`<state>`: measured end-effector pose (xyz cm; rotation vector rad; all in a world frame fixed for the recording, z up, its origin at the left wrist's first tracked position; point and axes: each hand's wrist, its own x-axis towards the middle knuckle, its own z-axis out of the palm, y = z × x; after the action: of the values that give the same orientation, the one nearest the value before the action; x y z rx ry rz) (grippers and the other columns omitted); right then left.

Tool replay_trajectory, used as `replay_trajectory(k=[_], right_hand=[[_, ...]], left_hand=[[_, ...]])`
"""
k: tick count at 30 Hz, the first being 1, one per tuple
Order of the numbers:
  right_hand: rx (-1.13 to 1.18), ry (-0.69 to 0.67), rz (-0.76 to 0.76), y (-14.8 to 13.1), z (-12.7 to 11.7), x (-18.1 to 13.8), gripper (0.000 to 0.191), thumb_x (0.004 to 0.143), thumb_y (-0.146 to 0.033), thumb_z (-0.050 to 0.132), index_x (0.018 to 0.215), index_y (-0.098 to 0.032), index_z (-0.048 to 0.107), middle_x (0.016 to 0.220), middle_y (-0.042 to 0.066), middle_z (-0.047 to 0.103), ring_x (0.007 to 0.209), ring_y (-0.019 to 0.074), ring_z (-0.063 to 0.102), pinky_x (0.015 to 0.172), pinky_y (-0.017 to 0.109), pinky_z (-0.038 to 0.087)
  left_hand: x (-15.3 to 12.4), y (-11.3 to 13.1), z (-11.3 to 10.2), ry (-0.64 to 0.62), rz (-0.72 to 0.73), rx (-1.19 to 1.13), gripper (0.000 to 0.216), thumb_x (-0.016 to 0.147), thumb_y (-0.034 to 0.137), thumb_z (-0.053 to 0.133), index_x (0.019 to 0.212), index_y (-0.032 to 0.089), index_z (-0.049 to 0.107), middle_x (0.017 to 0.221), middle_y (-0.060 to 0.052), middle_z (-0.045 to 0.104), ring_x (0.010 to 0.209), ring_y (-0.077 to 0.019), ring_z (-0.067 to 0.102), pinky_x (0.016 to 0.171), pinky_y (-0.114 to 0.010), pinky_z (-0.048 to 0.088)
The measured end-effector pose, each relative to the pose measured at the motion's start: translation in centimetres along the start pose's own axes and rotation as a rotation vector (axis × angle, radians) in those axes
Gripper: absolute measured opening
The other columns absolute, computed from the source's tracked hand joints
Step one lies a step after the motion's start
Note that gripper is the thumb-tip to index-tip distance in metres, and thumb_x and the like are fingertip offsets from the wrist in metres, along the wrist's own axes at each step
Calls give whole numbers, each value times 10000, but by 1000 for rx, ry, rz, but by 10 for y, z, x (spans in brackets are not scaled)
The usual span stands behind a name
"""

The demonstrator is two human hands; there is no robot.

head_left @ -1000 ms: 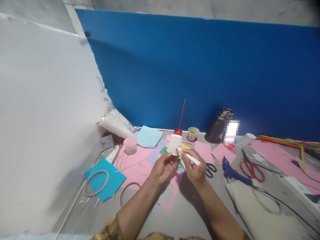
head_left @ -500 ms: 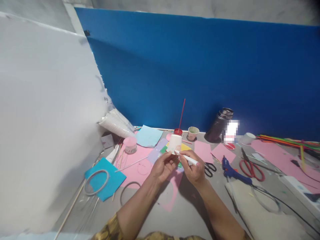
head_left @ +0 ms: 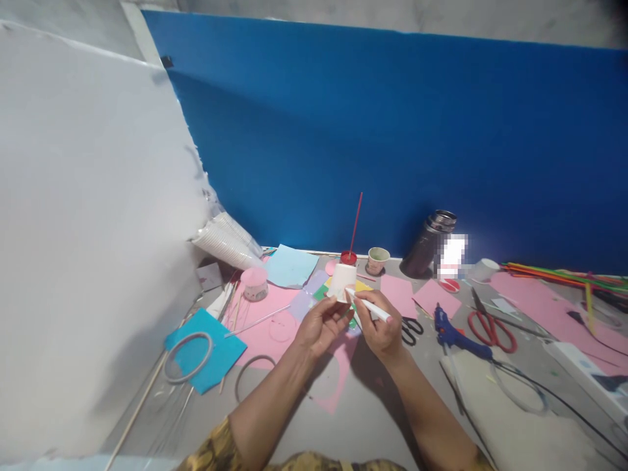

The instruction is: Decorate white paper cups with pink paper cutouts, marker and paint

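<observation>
In the middle of the head view, a white paper cup (head_left: 342, 281) is held upside down, its wide rim toward me. My left hand (head_left: 322, 325) grips the cup by its lower rim, thumb in front and the other fingers curled beneath. A white marker (head_left: 375, 306) with a pink end is pinched in my right hand (head_left: 383, 330). Its tip points left and meets or nearly meets the cup's side; I cannot tell if it touches. Pink paper (head_left: 275, 340) with cut-out shapes lies under and left of my hands.
Behind the cup stand a red cup with a red stick (head_left: 348, 258), a patterned paper cup (head_left: 377, 260) and a dark flask (head_left: 429, 245). To the right lie a blue glue gun (head_left: 458, 337) and red-handled scissors (head_left: 492, 330). Blue felt (head_left: 216, 356) and stacked cups (head_left: 230, 241) are at left.
The marker tip has shifted slightly up along the cup's side, and my right hand with it. My left hand keeps its hold on the cup. The view has moved slightly.
</observation>
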<state>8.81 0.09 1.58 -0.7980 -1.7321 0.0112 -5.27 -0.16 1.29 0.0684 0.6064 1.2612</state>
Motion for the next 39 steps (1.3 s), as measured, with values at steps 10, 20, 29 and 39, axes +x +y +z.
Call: replay_trajectory(k=[10,20,29,39], right_hand=[[2,19,-27,1,1,1,108,974,-130,574,1023,-195,646,891,73,736,842,203,725,737,314,582],[-23,36,13,3,2,-1,129,1000,-170,527,1001,-192,654,872,78,726,819,202,709,723,326,573],[-3,82,37,4,1,-2,150,996,-175,514,1012,-202,661,865,71,729,805,203,716,716,322,574],[-50,109,76,1,-1,-2,116,1000,-218,550,961,-200,658,823,63,723,769,196,717,688,306,576]], left_hand=[[3,-1,-3,7,-7,-2,123,875,15,609,822,91,691,802,-96,758,733,-163,719,833,-339,605],[5,-1,-4,7,-16,8,125,882,29,603,822,92,693,792,-96,755,735,-168,721,852,-359,607],[9,-2,-11,-5,-24,-1,78,854,48,652,871,104,703,851,-102,771,787,-187,737,884,-379,604],[11,-2,-11,31,-35,-31,99,854,29,631,876,109,685,820,-98,764,766,-189,738,921,-406,600]])
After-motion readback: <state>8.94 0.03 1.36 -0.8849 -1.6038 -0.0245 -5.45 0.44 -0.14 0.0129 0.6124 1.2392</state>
